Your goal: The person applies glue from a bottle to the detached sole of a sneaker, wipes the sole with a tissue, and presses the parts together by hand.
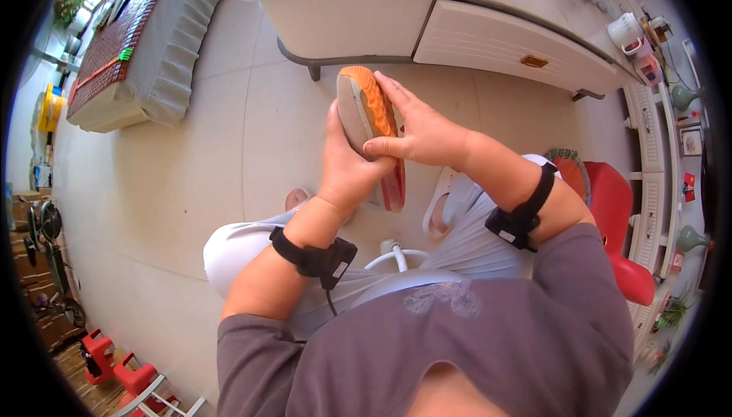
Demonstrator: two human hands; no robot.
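A shoe (353,108) stands toe-up in front of me, with a grey side, a wavy orange sole and a red end pointing down. My left hand (347,164) wraps its left side from below, the thumb lying up along the grey side. From the right, my right hand (422,129) grips the sole side, its thumb crossing over the shoe and its fingers stretched toward the orange toe. The left hand's remaining fingers are partly hidden. Each forearm wears a black strap with a small black box.
Ahead is a long white cabinet (503,40) with a drawer. At far left stands a cloth-covered table (156,51). A red chair (614,226) is close on my right. Red stools (133,375) sit at lower left. My feet rest on the tiled floor (206,161).
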